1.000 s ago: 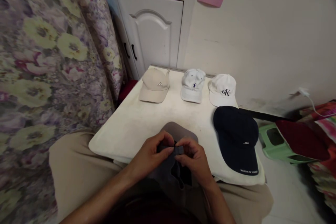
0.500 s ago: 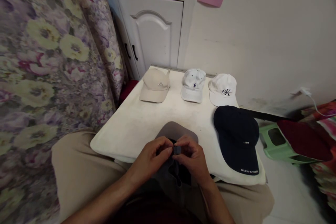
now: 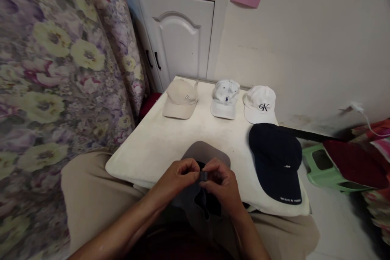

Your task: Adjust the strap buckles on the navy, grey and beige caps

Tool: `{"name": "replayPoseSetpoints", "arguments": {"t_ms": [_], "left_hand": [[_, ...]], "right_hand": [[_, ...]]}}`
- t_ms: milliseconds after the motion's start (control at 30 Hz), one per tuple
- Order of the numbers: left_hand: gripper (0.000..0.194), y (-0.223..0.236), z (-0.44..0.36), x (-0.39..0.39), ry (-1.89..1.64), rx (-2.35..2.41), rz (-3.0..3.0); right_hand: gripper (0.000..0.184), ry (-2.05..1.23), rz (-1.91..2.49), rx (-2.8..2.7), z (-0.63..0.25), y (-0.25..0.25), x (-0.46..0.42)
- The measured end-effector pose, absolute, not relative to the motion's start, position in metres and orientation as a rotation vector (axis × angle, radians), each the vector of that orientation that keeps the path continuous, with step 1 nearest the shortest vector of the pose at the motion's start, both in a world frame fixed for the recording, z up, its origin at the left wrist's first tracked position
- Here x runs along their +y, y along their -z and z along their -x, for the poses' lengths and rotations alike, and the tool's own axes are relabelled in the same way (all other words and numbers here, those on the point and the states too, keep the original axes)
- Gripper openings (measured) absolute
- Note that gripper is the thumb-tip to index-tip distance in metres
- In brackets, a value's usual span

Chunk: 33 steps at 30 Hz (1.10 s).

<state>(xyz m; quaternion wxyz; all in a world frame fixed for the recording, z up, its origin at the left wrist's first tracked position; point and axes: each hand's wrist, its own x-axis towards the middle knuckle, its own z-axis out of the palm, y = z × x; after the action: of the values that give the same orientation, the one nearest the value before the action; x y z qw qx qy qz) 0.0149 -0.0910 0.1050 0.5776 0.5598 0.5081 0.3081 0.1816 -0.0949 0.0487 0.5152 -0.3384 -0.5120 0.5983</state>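
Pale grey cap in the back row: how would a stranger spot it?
Find the far edge of the cream table. The pale grey cap is the middle of three, its dark emblem setting it apart from the beige cap and the CK-lettered white cap.

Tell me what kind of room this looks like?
Probably a room in a home: a floral curtain hangs at the left, a white panelled cupboard stands behind the table, and a green plastic stool sits by the wall.

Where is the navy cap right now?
In the head view, the navy cap lies at the right side of the table, just in front of the white CK cap and right of the right hand.
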Motion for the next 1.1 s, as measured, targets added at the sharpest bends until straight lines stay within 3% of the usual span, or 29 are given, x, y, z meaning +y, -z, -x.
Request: {"name": "replayPoseSetpoints", "arguments": {"t_ms": [400,900,1100], "left_hand": [[0.016,-0.102,-0.005,-0.088,-0.709,1.078,-1.370],[0.035,-0.110,0.012,-0.090,-0.531,1.001,-1.620],[0.032,-0.109,0.023,-0.093,-0.502,0.916,-1.580]], "right_hand": [[0.020,-1.430,0.891,-1.236,-0.184,-0.049,-0.097],[0.022,-1.448,1.096,-1.478,-0.187,-0.069,-0.103],[0.023,-1.831,0.986,-1.391,-0.190,-0.078,-0.102]]}}
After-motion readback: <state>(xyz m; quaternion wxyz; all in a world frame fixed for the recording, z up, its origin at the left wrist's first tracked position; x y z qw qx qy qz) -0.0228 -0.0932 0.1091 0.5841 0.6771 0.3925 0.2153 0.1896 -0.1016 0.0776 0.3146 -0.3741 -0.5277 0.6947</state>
